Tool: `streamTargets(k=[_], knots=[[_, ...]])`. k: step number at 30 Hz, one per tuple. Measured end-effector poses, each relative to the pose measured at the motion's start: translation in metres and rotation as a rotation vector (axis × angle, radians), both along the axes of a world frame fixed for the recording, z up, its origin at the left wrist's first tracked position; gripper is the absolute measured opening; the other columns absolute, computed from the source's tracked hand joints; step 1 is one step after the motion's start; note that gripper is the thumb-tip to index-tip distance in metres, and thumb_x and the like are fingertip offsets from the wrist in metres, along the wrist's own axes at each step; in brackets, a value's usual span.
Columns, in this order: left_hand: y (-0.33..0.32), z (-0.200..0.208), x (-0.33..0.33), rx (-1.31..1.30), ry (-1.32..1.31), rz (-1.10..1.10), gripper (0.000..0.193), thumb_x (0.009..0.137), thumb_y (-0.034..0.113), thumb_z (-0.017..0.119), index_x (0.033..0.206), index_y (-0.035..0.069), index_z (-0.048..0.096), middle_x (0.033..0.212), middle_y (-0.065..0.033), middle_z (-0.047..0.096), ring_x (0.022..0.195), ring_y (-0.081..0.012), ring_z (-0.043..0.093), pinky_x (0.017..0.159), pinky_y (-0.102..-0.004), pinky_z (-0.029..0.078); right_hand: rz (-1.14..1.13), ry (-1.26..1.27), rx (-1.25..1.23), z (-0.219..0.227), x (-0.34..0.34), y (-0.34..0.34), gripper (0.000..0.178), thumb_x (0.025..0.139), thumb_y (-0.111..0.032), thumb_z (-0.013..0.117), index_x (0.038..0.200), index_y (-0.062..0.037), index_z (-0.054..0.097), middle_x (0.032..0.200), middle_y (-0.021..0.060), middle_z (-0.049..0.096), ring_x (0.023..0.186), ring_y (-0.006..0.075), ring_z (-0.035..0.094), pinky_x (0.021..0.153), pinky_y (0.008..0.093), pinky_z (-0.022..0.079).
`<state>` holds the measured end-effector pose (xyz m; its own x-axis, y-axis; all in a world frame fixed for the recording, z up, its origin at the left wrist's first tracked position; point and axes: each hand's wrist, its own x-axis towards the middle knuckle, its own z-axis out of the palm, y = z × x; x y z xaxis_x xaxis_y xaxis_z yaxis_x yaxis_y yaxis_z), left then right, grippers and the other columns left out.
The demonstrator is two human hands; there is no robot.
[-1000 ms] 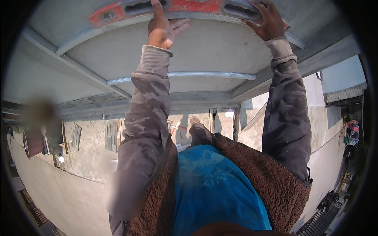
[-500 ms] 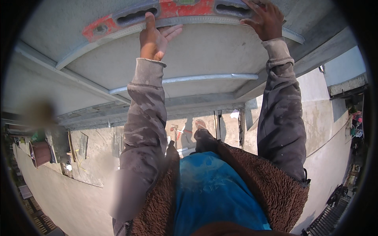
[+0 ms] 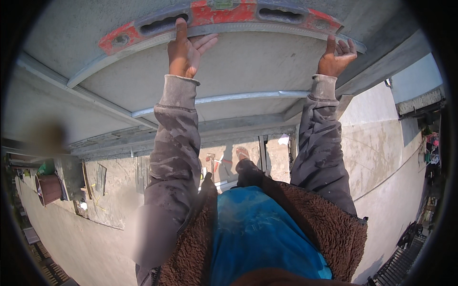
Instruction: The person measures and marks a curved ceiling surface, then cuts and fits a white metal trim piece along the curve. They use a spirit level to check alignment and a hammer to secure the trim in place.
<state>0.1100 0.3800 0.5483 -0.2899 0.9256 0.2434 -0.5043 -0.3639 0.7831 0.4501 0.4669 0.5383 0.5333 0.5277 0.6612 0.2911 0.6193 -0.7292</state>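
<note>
Reddish-brown bucket: (image 3: 49,187) at the left of the frame, tilted; you can't tell what is inside. A green thing (image 3: 46,167) shows just above it.
Level slots: your red and grey spirit level (image 3: 229,16) lies across the top of the frame along a metal strip (image 3: 229,28); your left thumb overlaps one slot's edge.
Left hand: (image 3: 182,55) yours is loosely open at upper centre, fingers out straight by the strip, thumb up against the level, not closed round either.
Right hand: (image 3: 335,57) at upper right, fingers half-curled, thumb tip at the strip near the level's end; you can't tell whether it grips.
Framing: a second strip (image 3: 224,97) runs below, and a long channel (image 3: 93,98) slants through the upper left.
Floor: a dark upright post (image 3: 263,155) and a white scrap (image 3: 284,139) sit right of your sandalled foot (image 3: 242,154).
In the way: your sleeves (image 3: 174,143) cover parts of the floor; a dark blur (image 3: 47,136) hides some of the left.
Lower right: black slatted object (image 3: 398,263).
</note>
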Motion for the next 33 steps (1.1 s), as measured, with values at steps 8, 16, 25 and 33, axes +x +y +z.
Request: streamTargets(k=[8, 16, 25, 33], knots=[[0.001, 0.002, 0.0, 0.004, -0.017, 0.01, 0.11, 0.087, 0.052, 0.072, 0.145, -0.014, 0.006, 0.145, -0.0335, 0.03, 0.12, -0.0576, 0.051, 0.101, -0.0569, 0.053, 0.49, 0.625, -0.297, -0.02, 0.066, 0.037, 0.068, 0.093, -0.036, 0.068, 0.143, -0.0087, 0.033, 0.139, 0.0194, 0.043, 0.124, 0.0407, 0.05, 0.091, 0.0599, 0.054], [-0.002, 0.007, -0.002, -0.077, 0.068, 0.051, 0.104, 0.094, 0.054, 0.063, 0.147, -0.013, 0.004, 0.148, -0.0335, 0.025, 0.12, -0.0574, 0.052, 0.102, -0.0535, 0.053, 0.593, 0.767, -0.461, 0.008, 0.067, 0.05, 0.078, 0.1, -0.049, 0.052, 0.158, -0.0119, 0.016, 0.161, 0.0188, 0.019, 0.142, 0.0429, 0.034, 0.102, 0.0638, 0.046], [-0.012, 0.01, 0.0, -0.17, 0.182, 0.171, 0.135, 0.082, 0.077, 0.059, 0.142, -0.026, -0.006, 0.144, -0.0412, 0.03, 0.109, -0.043, 0.066, 0.099, -0.0399, 0.055, 0.631, 0.599, -0.501, 0.011, 0.076, 0.077, 0.057, 0.101, -0.035, 0.056, 0.147, -0.0054, 0.039, 0.144, 0.0154, 0.045, 0.131, 0.0343, 0.049, 0.103, 0.0516, 0.051], [-0.008, 0.002, -0.02, -0.287, 0.086, 0.255, 0.135, 0.086, 0.079, 0.048, 0.14, -0.022, -0.024, 0.128, -0.0393, 0.053, 0.079, -0.0276, 0.075, 0.07, -0.0314, 0.062, 0.807, 0.565, -0.464, -0.011, 0.135, 0.137, 0.071, 0.094, -0.031, 0.07, 0.149, -0.0016, 0.035, 0.147, 0.019, 0.041, 0.136, 0.0356, 0.043, 0.114, 0.0472, 0.043]])
